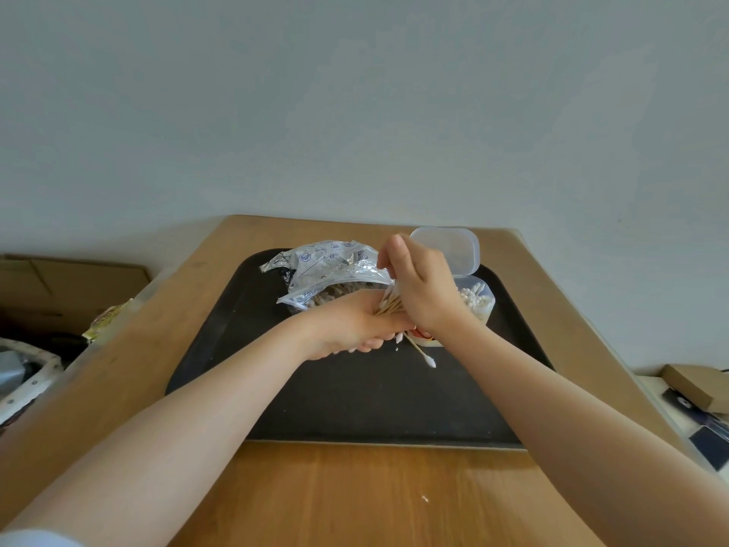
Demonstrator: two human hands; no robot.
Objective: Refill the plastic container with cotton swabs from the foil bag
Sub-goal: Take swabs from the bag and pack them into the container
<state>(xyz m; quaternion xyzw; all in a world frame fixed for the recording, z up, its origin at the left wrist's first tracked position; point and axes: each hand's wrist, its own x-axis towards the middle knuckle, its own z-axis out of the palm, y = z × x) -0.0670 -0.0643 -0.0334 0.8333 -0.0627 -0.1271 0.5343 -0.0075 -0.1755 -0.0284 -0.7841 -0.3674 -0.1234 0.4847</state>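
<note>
A torn silver foil bag (pixel 331 266) lies at the back of a black tray (pixel 374 400), with wooden-stick swabs showing through its clear side. My left hand (pixel 351 325) grips a bundle of cotton swabs (pixel 390 302) in front of the bag. My right hand (pixel 424 290) is curled over the top of that bundle, thumb raised. Right behind it stands the clear plastic container (pixel 479 300), holding white swab tips, its hinged lid (pixel 449 246) open upward. One loose swab (pixel 422 351) lies on the tray below my hands.
The tray sits on a wooden table (pixel 355 491) against a pale wall. A cardboard box (pixel 75 278) and a patterned bag (pixel 23 380) are off the table's left edge. A small brown box (pixel 698 384) and dark cards lie to the right.
</note>
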